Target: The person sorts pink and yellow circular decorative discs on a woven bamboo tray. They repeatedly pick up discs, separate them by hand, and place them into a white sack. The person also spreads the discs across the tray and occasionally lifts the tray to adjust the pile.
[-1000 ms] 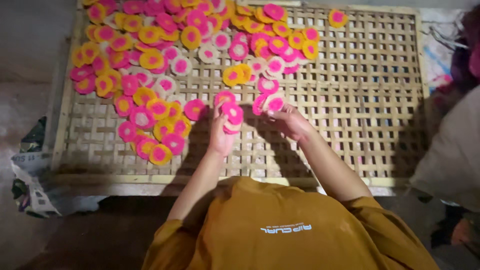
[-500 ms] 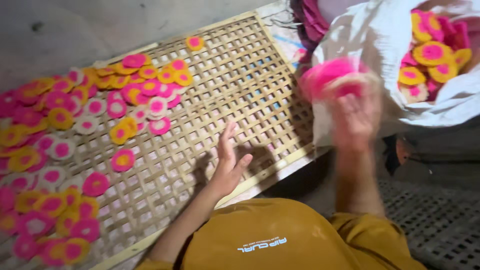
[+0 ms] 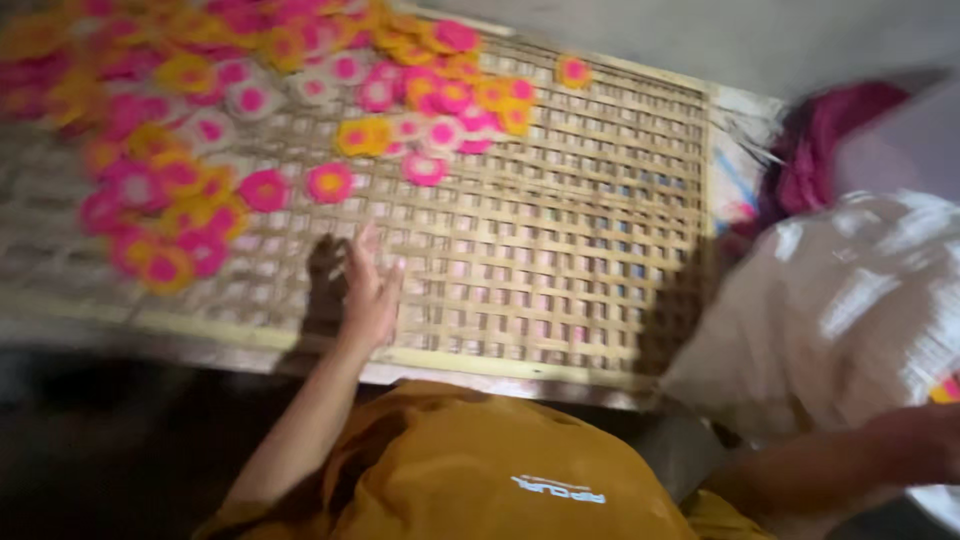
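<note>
Left hand (image 3: 368, 295) flat, fingers spread

- A grey concrete floor (image 3: 800, 45) stretches out beyond the left hand (image 3: 368, 290), past the far edge of the work surface.
- Below that hand, close to the body, the ground (image 3: 110, 450) lies in deep shadow.
- Light is dim and warm; the whole view is motion-blurred.

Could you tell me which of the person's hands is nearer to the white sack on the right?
Right. The right hand reaches against the white sack at the frame's right edge; the left hand rests flat on the bamboo lattice tray, well left of it.
</note>
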